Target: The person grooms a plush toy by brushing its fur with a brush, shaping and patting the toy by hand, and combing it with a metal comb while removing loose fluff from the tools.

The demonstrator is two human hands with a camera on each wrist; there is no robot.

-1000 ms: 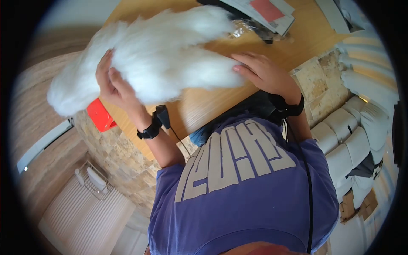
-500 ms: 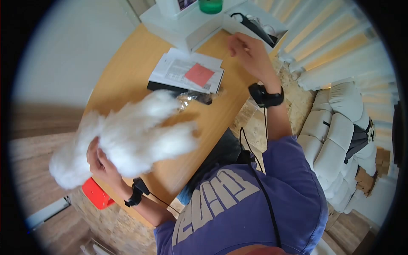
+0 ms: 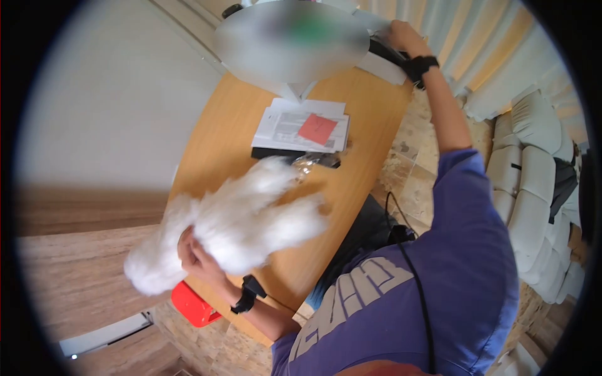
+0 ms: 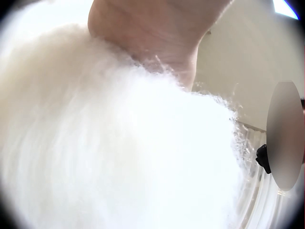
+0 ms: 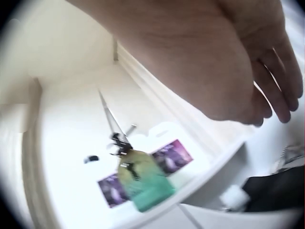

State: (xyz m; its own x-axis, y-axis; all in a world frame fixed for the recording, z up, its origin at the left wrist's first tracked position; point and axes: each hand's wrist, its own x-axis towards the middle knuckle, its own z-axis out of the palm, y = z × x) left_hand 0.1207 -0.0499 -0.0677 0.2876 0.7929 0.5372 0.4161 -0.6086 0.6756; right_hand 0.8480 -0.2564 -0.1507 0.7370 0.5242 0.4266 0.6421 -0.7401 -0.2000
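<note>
A long mass of fluffy white fibre stuffing [image 3: 235, 219] lies across the near left part of the wooden table [image 3: 351, 150] and overhangs its left edge. My left hand [image 3: 204, 260] grips the stuffing near its left part; in the left wrist view its fingers are hidden by the white fibre [image 4: 109, 143]. My right hand [image 3: 407, 39] is stretched out over the far right of the table, above a white open drawer [image 5: 214, 217] that contains a black item [image 5: 276, 191]. In the right wrist view the fingers [image 5: 271, 90] hang loosely extended and hold nothing.
Papers [image 3: 276, 128] with a red note [image 3: 318, 128] lie mid-table, near crinkled clear plastic [image 3: 305, 166]. A green-yellow bottle [image 5: 145, 179] stands on a white surface at the back. A red stool [image 3: 194, 304] is beside the table's left edge; a pale sofa [image 3: 520, 188] is at right.
My right hand has let go of the stuffing's right end and moved away to the far right, over the drawer. The left hand has stayed at the stuffing. The head view has tilted up.
</note>
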